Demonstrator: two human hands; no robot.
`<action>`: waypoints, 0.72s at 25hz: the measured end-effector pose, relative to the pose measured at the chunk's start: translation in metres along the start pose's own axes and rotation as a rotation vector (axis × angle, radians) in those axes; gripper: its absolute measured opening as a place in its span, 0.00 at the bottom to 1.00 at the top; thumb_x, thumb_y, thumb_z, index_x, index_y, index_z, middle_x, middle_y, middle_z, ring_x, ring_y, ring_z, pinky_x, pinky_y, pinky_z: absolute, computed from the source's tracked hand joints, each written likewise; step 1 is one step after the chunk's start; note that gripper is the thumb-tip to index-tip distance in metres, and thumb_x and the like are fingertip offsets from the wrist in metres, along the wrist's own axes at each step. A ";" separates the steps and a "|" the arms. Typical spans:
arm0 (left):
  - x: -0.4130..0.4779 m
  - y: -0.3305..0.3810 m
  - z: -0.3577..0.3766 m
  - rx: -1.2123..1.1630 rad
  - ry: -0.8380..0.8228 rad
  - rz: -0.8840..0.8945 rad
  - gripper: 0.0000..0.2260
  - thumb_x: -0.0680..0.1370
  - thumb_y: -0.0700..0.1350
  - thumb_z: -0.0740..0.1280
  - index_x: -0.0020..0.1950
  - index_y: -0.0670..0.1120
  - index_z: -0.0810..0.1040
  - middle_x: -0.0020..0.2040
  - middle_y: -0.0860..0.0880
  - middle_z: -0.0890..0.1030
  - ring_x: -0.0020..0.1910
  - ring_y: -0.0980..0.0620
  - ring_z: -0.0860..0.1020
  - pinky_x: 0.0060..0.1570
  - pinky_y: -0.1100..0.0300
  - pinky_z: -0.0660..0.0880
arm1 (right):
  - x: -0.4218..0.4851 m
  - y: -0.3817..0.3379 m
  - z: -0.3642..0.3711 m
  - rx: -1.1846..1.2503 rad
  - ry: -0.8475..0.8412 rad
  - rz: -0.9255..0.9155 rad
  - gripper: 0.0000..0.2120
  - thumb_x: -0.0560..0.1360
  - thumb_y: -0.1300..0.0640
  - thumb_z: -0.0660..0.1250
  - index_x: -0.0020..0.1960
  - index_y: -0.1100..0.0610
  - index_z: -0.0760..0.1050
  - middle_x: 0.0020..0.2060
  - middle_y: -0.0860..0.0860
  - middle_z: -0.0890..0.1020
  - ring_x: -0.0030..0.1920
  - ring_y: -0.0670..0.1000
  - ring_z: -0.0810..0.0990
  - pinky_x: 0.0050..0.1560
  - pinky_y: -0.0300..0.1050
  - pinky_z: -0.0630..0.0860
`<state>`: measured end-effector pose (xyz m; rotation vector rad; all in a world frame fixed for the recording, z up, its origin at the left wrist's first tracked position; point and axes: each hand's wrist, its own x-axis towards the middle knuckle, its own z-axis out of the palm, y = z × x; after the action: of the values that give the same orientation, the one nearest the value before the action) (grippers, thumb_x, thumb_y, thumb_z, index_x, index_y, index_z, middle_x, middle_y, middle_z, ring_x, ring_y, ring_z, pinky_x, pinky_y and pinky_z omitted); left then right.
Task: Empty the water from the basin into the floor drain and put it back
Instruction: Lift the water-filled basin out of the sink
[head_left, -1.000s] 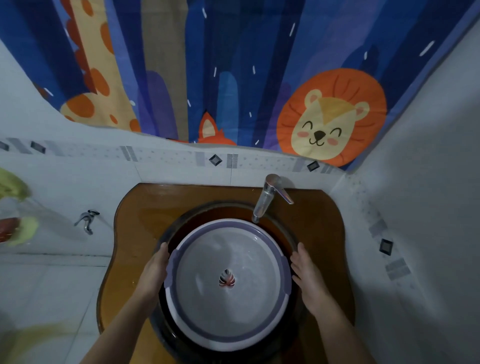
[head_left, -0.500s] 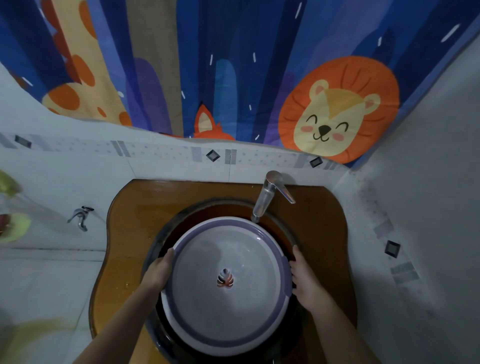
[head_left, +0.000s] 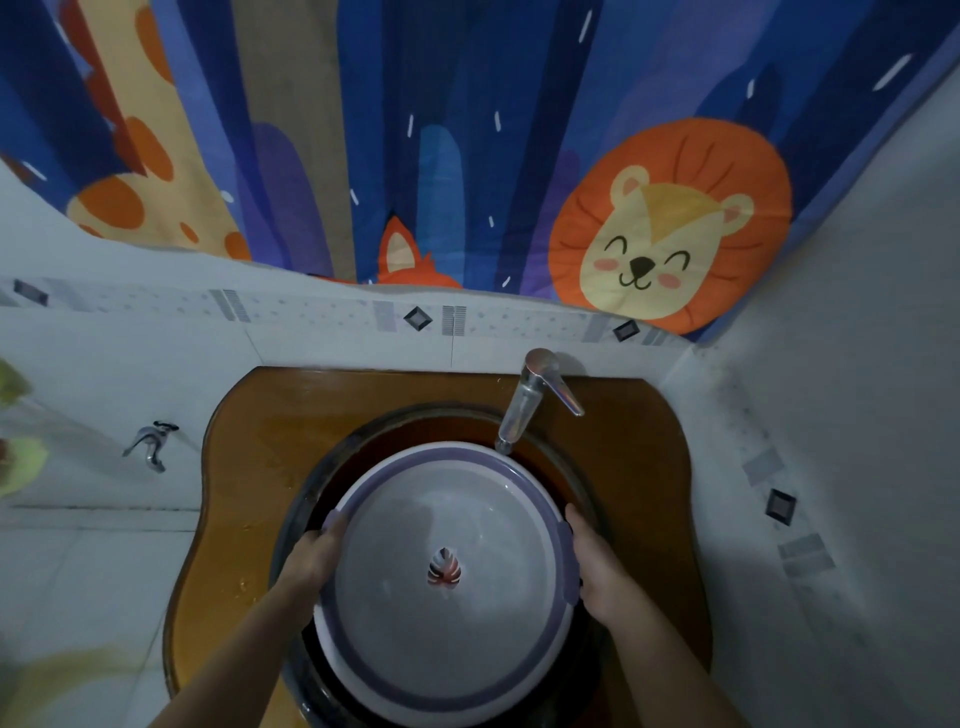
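Now basin (head_left: 447, 582) sits inside dark sink bowl (head_left: 311, 499) — clear water in it, leaf print at bottom. Left hand (head_left: 311, 558) and right hand (head_left: 597, 577) clasp opposite rim sides, fingers curled under — hidden.

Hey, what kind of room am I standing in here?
Most likely a home bathroom: a faucet over a round sink in a wooden counter, tiled walls, and a cartoon-animal shower curtain.

**Dim room, bent edges**

My view is dark and a bit grainy. The tap (head_left: 524, 402) shines a little. The walls curve at the edges. Things at the far left edge look blurry. Shadows are soft under the basin (head_left: 447, 582).
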<state>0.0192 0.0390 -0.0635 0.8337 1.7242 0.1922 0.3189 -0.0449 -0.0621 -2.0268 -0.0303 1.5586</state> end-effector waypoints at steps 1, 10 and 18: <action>0.000 0.000 0.002 0.011 0.012 0.012 0.34 0.79 0.65 0.50 0.65 0.38 0.76 0.56 0.36 0.81 0.54 0.36 0.79 0.60 0.40 0.74 | -0.001 0.000 0.000 -0.012 -0.005 0.000 0.30 0.78 0.35 0.52 0.70 0.52 0.70 0.68 0.55 0.76 0.66 0.57 0.74 0.62 0.52 0.69; 0.004 0.000 0.000 -0.011 0.008 -0.010 0.29 0.77 0.61 0.61 0.64 0.38 0.77 0.56 0.36 0.81 0.53 0.35 0.79 0.59 0.39 0.75 | 0.004 -0.002 0.004 -0.034 -0.033 -0.045 0.27 0.75 0.36 0.59 0.66 0.51 0.75 0.61 0.53 0.80 0.60 0.56 0.77 0.64 0.54 0.73; 0.004 0.000 -0.001 -0.038 -0.008 -0.009 0.28 0.74 0.61 0.65 0.61 0.39 0.79 0.54 0.38 0.82 0.51 0.36 0.81 0.57 0.41 0.76 | 0.005 -0.005 0.003 -0.117 -0.042 -0.029 0.29 0.74 0.37 0.61 0.69 0.52 0.72 0.63 0.55 0.79 0.61 0.57 0.76 0.65 0.54 0.71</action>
<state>0.0179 0.0417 -0.0663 0.7977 1.7111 0.2149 0.3194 -0.0376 -0.0643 -2.0733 -0.1695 1.6151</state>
